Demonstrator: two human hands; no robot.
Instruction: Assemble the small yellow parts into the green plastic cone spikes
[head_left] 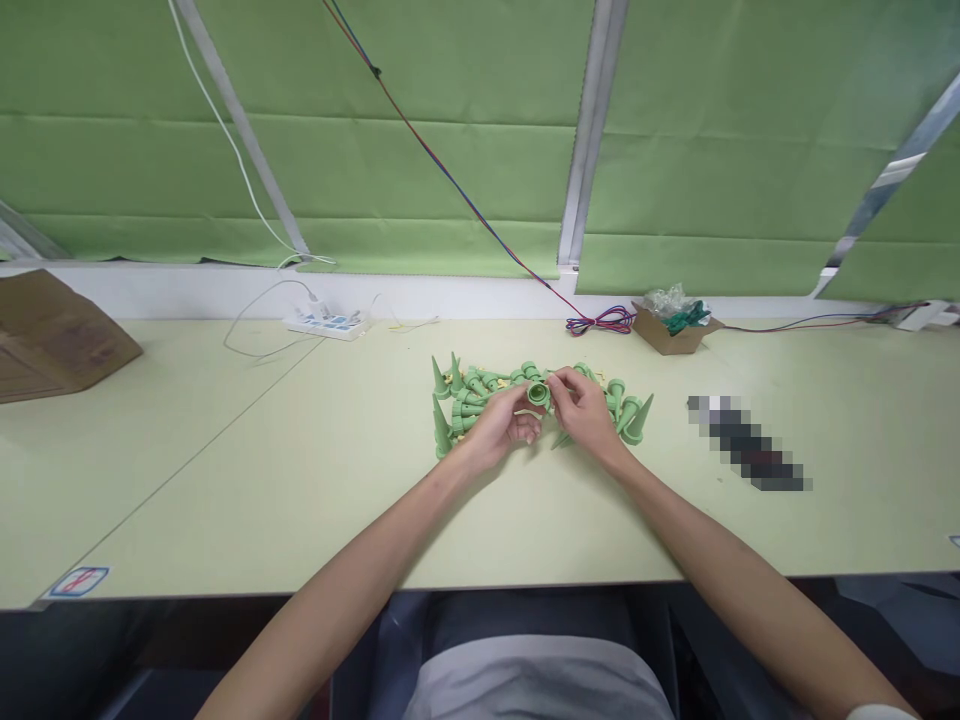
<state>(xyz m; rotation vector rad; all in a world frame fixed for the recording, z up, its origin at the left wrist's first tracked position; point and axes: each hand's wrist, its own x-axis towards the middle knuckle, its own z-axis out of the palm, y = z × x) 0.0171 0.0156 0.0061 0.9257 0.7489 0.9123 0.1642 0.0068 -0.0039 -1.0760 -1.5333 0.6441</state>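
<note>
A green plastic plant watering spike (pixel 538 393) is held up over the table, its round hollow end facing me. My left hand (pixel 504 428) is closed around its left side with the thumb and index finger, the other fingers loosely curled below. My right hand (pixel 583 412) pinches at its right edge; whether a small part sits between those fingertips is hidden. More green spikes lie in a heap behind and beside both hands, with several pointed green cones (pixel 442 428) standing at the left and one cone (pixel 638 420) at the right. Small yellowish bits show among them.
On the pale table (pixel 300 500) a power strip (pixel 326 322) lies at the back left, near a brown cardboard piece (pixel 60 335). A small cardboard box (pixel 669 330) with plastic wrap and coiled red-blue wire (pixel 600 321) are at the back. A pixelated dark object (pixel 750 447) lies right.
</note>
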